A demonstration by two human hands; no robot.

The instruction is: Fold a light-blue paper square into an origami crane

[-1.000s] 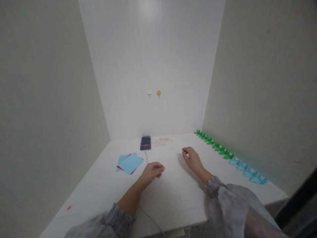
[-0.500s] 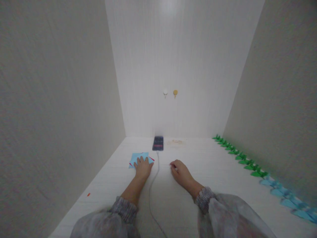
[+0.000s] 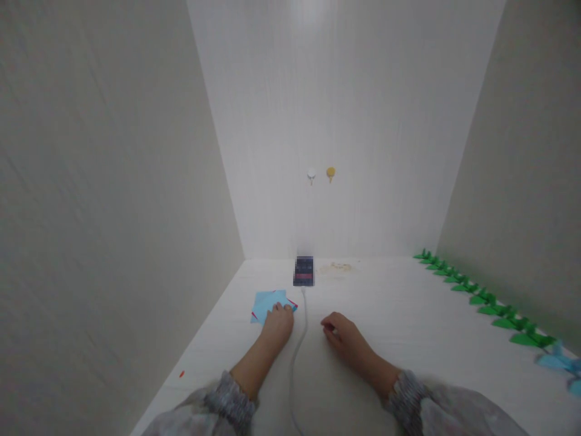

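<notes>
A small pile of light-blue square paper (image 3: 267, 301) lies on the white table, with red or pink corners showing from beneath. My left hand (image 3: 280, 321) is on its lower right part, fingers curled together at the right corner; the thumb is mostly hidden, and how many sheets it grips I cannot tell. To the right of the cable, my right hand (image 3: 342, 333) rests on the table, loosely closed. Thumb and forefinger curl towards each other, and no object shows between them.
A phone-like dark device (image 3: 304, 270) stands near the back wall, with a white cable (image 3: 294, 357) running forward between my arms. Folded green paper pieces (image 3: 485, 300) and light-blue ones (image 3: 557, 360) line the right wall. A red scrap (image 3: 182, 373) lies left. Two hooks (image 3: 331, 172) hang on the wall.
My left hand's spread fingers have curled in and drawn to the pile's right corner. My right hand stays loosely closed. The whole view has shifted, so things appear farther right and slightly lower.
</notes>
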